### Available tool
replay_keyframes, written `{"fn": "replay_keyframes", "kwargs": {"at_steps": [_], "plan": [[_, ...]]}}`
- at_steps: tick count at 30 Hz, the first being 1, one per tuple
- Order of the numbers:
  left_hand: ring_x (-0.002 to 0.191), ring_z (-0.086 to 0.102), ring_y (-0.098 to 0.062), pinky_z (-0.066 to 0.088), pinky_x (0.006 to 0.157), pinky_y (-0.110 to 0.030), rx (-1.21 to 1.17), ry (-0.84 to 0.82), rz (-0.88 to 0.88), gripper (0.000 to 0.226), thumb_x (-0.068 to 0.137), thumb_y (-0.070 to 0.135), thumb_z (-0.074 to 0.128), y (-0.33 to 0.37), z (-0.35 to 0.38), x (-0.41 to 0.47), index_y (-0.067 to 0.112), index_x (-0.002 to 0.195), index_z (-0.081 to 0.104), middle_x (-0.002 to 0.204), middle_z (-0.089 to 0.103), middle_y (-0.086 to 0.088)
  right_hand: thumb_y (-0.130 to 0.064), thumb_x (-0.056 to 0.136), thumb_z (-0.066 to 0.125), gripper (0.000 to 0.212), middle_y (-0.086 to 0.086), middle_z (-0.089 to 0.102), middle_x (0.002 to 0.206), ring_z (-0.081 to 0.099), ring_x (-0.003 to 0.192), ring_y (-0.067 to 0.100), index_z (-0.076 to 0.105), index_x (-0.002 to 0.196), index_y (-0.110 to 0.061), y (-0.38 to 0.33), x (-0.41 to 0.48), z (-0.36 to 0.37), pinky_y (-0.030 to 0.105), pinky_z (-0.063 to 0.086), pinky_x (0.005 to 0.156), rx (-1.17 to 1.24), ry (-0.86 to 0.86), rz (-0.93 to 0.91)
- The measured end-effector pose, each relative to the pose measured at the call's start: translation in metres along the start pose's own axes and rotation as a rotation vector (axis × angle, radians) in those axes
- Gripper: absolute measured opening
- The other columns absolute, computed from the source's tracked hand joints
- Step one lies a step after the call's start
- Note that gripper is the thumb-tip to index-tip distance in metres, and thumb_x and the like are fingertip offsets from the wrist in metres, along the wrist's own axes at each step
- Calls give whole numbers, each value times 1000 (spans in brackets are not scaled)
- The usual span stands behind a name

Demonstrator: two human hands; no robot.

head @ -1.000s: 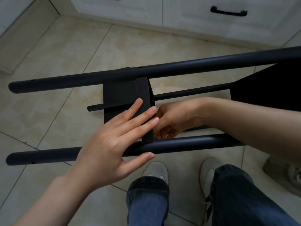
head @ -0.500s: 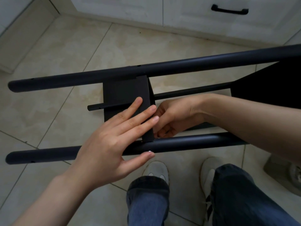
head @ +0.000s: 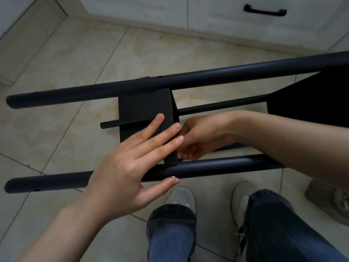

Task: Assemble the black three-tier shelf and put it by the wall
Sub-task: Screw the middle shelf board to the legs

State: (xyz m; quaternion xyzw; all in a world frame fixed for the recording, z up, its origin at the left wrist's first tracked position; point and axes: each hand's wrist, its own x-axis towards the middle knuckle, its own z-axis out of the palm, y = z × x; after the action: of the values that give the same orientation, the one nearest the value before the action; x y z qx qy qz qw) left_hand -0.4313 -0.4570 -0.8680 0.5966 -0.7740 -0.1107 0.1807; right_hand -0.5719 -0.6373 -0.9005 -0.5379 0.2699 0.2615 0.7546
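Head view is showing the left hand (head: 120, 174) lying flat, its grip open. The straight fingers are pressing on a flat black metal shelf panel (head: 143, 106), while the thumb tip is touching a small silver screw head (head: 172, 176) on the near black round tube (head: 226, 165). The right hand (head: 198, 140) is reaching in just beside the panel's right edge with curled fingers. Whether its grip is closing on anything I cannot tell, since the panel edge and the left fingers are hiding the fingertips.

The panel is standing on edge between the near tube and a far black round tube (head: 207, 76), both running left to right, and a thin black rod (head: 217, 104) is crossing it. At the right, a second black panel (head: 311, 99) is sitting between the same two tubes.

This shelf frame is lying sideways over the beige tiled floor (head: 75, 53), in front of a white cabinet (head: 226, 25) with a black drawer handle (head: 264, 12). Below the near tube, the person's blue jeans (head: 170, 233) and pale shoes (head: 181, 195) are showing.
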Motion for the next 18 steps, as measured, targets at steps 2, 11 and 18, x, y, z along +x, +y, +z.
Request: {"fn": "replay_keyframes", "kwargs": {"at_steps": [2, 11, 18], "plan": [[153, 25, -23, 35, 119, -38, 5, -3, 2, 64, 95, 47, 61, 0, 0, 0, 14, 147, 48, 159, 40, 0, -16, 96, 58, 12, 5, 65, 82, 58, 72, 11, 66, 93, -7, 0, -1, 0, 23, 47, 72, 2, -7, 2], [153, 25, -22, 32, 120, -34, 11, -10, -2, 64, 94, 48, 61, 2, -1, 0, 15, 147, 48, 159, 40, 1, -10, 94, 59, 8, 3, 65, 76, 52, 66, 11, 65, 91, -7, -2, -2, 3, 24, 43, 68, -47, 5, -26], [154, 24, -21, 28, 121, -29, 19, -6, -2, 63, 95, 49, 59, 2, -1, 0, 15, 147, 47, 159, 39, 2, -10, 93, 61, 6, 4, 62, 77, 51, 64, 10, 65, 94, -6, -3, -3, 5, 23, 43, 66, -71, 19, -25]]}}
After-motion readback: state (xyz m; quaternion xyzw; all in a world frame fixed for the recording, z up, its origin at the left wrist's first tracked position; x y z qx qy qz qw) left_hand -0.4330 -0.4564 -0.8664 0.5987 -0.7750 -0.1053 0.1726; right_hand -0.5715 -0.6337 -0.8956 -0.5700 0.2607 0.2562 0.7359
